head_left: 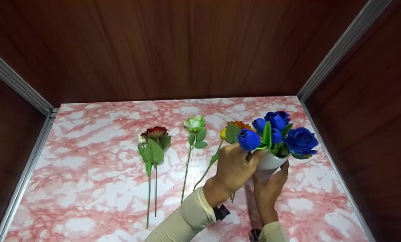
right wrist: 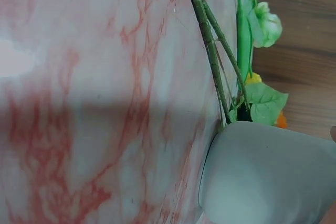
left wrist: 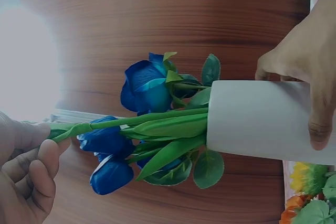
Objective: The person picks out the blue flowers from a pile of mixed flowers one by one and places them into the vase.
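A white vase [head_left: 271, 164] holds several blue artificial flowers, among them a blue rose [head_left: 301, 141] and blue tulips. My right hand [head_left: 271, 188] grips the vase low on its side, thumb and fingers on opposite sides in the left wrist view. My left hand [head_left: 232, 166] pinches the green stem [left wrist: 118, 121] of one blue tulip [head_left: 249, 139] just under its bloom. That stem runs down into the vase mouth beside broad green leaves [left wrist: 173, 158]. In the right wrist view the vase's smooth pale wall [right wrist: 262, 171] fills the lower right; the right hand is mostly out of frame.
On the pink marbled table [head_left: 86, 161] lie a dark red flower [head_left: 156, 132] with a white bud [head_left: 141, 139], a pale green flower [head_left: 195, 123], and orange [head_left: 241, 125] and yellow [head_left: 223, 133] flowers partly behind the left hand. Brown wooden panels [head_left: 187, 50] enclose the table.
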Demonstrator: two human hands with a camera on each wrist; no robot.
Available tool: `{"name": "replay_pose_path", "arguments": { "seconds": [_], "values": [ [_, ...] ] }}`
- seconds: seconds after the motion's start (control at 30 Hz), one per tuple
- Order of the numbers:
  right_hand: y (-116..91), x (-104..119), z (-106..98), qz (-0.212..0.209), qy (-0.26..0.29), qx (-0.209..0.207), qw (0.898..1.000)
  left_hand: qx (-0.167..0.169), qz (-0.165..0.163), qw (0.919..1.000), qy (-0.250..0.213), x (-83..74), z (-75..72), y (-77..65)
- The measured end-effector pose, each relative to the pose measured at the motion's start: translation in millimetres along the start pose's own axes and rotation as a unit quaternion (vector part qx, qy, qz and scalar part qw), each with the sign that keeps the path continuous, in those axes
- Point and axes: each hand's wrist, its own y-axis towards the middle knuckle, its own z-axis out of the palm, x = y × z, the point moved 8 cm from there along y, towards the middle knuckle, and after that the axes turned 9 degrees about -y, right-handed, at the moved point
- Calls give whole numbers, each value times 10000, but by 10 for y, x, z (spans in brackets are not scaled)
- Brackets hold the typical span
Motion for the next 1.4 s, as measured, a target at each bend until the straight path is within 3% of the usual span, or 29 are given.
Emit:
{"name": "replay_pose_path", "arguments": {
  "seconds": [0.17, 0.53, 0.9, 1.13, 1.4],
  "values": [
    [5, -22, 22, -34, 3, 116, 9999, 191, -36, 9997, 123, 11, 71, -2],
    [28, -98, 55, 80, -258, 197, 9994, 455, -221, 9985, -185, 95, 227, -59],
    [32, -139, 52, 247, -407, 207, 9987, 761, -26, 9970, -107, 86, 375, -90],
    [24, -148, 89, 421, -322, 296, 9982, 1028, -119, 9933, -504, 98, 477, -122],
    [25, -160, 74, 599, -464, 203, 9969, 941, -31, 9929, -728, 66, 533, -137]
  ]
}}
